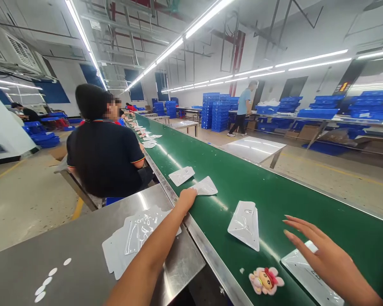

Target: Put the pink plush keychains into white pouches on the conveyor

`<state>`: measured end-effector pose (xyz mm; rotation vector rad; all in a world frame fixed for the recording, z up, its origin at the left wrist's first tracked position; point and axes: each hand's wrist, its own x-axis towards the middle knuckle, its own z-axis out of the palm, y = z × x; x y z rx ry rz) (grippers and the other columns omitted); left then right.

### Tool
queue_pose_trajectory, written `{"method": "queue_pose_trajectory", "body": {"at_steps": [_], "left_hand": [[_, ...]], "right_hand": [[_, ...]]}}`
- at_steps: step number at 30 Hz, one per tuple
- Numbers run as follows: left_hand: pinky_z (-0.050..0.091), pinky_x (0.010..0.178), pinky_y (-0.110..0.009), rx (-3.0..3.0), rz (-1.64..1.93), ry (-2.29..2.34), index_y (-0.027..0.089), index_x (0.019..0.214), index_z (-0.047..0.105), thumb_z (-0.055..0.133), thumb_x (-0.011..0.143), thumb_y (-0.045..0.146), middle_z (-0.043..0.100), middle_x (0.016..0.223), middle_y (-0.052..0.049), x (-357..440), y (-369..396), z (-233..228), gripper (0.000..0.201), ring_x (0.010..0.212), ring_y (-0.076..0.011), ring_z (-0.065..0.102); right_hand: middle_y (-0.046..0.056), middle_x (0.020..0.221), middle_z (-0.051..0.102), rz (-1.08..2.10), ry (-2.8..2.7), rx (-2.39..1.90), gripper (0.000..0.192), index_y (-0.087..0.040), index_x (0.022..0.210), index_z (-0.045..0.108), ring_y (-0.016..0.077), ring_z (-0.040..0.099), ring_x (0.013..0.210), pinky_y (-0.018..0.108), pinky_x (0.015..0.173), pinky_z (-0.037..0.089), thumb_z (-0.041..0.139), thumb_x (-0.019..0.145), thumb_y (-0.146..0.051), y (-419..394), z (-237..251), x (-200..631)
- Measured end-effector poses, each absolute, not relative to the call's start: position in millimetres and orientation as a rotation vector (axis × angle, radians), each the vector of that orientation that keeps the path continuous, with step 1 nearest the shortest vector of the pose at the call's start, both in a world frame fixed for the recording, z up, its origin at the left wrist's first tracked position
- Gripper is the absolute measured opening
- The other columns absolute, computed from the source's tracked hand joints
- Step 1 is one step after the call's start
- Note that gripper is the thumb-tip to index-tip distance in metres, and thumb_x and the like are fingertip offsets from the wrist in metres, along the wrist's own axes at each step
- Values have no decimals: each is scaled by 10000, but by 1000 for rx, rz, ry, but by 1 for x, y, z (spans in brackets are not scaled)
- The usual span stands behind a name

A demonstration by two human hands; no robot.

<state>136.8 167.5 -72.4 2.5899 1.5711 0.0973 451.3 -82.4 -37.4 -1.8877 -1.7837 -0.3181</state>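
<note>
- Left hand [187, 199]: closed, seemingly on a white pouch [207, 186] near the conveyor belt's [274, 191] left edge; fingertips hidden.
- Right hand [330, 255]: open, fingers parted, over a second pouch [301, 268].
- Plush doll [266, 281]: between that pouch and the left edge.

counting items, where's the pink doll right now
In the head view, the doll lies lower right on the green belt, left of the right hand.

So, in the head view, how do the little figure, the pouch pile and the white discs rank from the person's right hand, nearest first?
1. Little figure: green belt, just left of the right hand.
2. Pouch pile: metal table, farther left.
3. White discs: same table, farthest left.
</note>
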Motion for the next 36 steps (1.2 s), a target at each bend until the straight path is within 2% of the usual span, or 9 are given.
{"method": "queue_pose_trajectory", "body": {"at_steps": [7,11,15,18,21,25,28,31,36], "left_hand": [[453,796,-392,2803,86,1269,121,852,662,416,894,294,684,850,-120,157,61,-9,303,867,-253,634],[472,707,-321,2707,120,1020,192,782,688,389,869,475,701,779,-68,139,9,28,421,776,-235,649],[448,849,-343,1868,548,652,198,1180,564,374,812,631,660,1082,-98,110,-3,31,599,1013,-258,593],[377,963,-380,1391,634,381,176,1321,424,552,697,657,548,1263,-132,118,-14,4,798,1175,-297,481],[396,944,-397,1122,628,312,129,1258,496,694,633,558,592,1192,-152,151,-42,-28,784,1133,-321,509],[455,874,-379,797,704,563,121,1216,523,624,753,483,649,1078,-140,183,-76,-47,596,1018,-275,586],[465,855,-337,736,760,681,149,1195,541,653,738,456,644,1090,-117,180,-83,-50,561,992,-239,596],[466,815,-303,827,764,748,137,1084,617,704,686,445,663,1025,-102,166,-85,-53,511,936,-221,604],[437,673,-262,1060,557,690,87,842,664,740,632,435,643,726,-49,157,-96,-58,414,700,-165,577]], "right_hand": [[84,1289,510,-619,-2297,-1326,381,-198,1261,463,252,466,1180,437,981,382,423,899,-311,-43,-29,356],[70,931,661,-367,-2317,-1255,272,-199,1041,597,197,614,853,347,781,464,356,916,-217,-55,-19,328],[26,764,636,275,-1976,-1497,280,-217,943,617,144,568,645,248,570,427,368,915,-340,-81,-6,328],[1,653,572,626,-1515,-1601,353,-183,795,605,136,505,595,237,517,388,421,870,-474,-97,-2,327],[-3,667,544,769,-1314,-1552,388,-164,771,582,132,486,622,234,539,386,450,838,-522,-106,-4,320],[7,742,577,868,-1417,-1586,404,-175,838,595,141,516,672,239,585,409,425,844,-542,-120,-6,336],[23,760,618,751,-1533,-1902,446,-203,905,613,166,554,682,282,637,420,347,868,-559,-143,-8,375],[37,604,600,644,-1580,-2314,493,-196,740,605,187,553,586,305,589,400,343,845,-600,-172,-20,414],[21,620,631,1131,-1456,-2067,452,-190,748,547,148,548,494,252,474,400,394,821,-609,-195,-43,421]]}}
